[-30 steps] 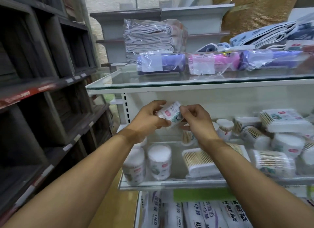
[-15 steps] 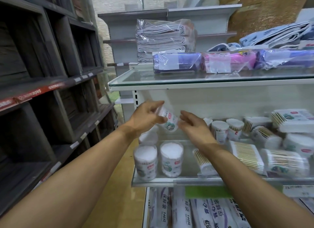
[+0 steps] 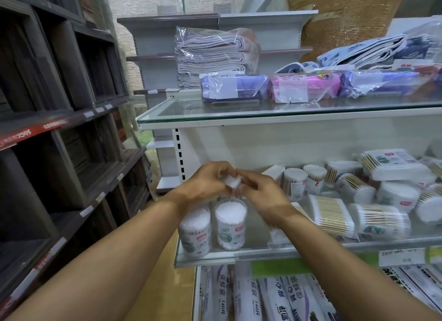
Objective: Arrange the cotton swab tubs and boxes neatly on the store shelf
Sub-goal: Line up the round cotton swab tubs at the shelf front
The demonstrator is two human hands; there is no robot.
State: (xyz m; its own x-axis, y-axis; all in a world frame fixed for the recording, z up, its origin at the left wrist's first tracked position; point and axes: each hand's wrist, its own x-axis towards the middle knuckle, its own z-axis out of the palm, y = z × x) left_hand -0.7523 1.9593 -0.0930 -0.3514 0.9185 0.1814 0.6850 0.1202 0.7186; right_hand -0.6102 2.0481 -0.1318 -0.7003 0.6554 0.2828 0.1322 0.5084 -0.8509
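Shelf [image 3: 239,256]: swab tub [image 3: 231,182] held between both hands.

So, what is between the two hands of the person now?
In the head view, a round cotton swab tub sits between the left hand and the right hand, held above the two upright tubs at the shelf's front.

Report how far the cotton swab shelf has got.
Done: two tubs stand upright at the shelf's front left. In hand: the left hand and right hand hold another tub behind them. Left: tubs and boxes on the right lie jumbled, several on their sides.
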